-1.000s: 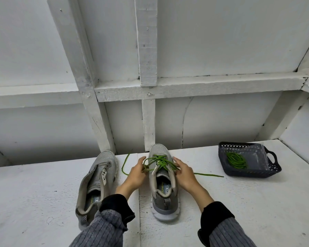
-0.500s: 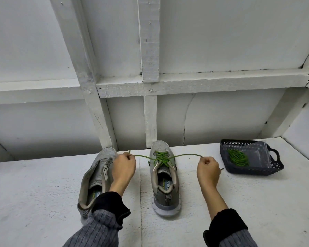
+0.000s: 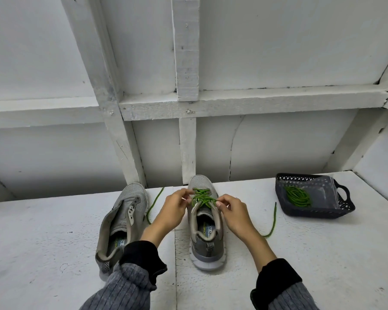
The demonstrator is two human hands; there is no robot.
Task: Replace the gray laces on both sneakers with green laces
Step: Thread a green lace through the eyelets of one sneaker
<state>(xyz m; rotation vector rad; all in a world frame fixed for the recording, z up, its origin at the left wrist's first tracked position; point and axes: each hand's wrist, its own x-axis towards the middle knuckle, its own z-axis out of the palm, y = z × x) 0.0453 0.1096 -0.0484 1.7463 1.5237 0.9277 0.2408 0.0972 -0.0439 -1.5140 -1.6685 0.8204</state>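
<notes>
Two grey sneakers stand toes away from me on the white surface. The right sneaker [image 3: 205, 240] is threaded with a green lace [image 3: 202, 197]. My left hand [image 3: 174, 209] and my right hand [image 3: 231, 211] sit on either side of its tongue, each pinching the green lace near the top eyelets. The lace's loose ends trail on the surface, one left [image 3: 154, 203] between the shoes, one right [image 3: 273, 222]. The left sneaker [image 3: 121, 222] has no lace in its eyelets and lies partly under my left sleeve.
A dark perforated basket [image 3: 318, 212] with a coiled green lace [image 3: 297, 196] inside stands at the right. White wall panels and beams rise directly behind the shoes. The surface ends at a wall on the right.
Half a second ago my hands were spread wide, pulling the lace ends taut sideways. Both have come back in to the top of the right sneaker, and the ends lie slack.
</notes>
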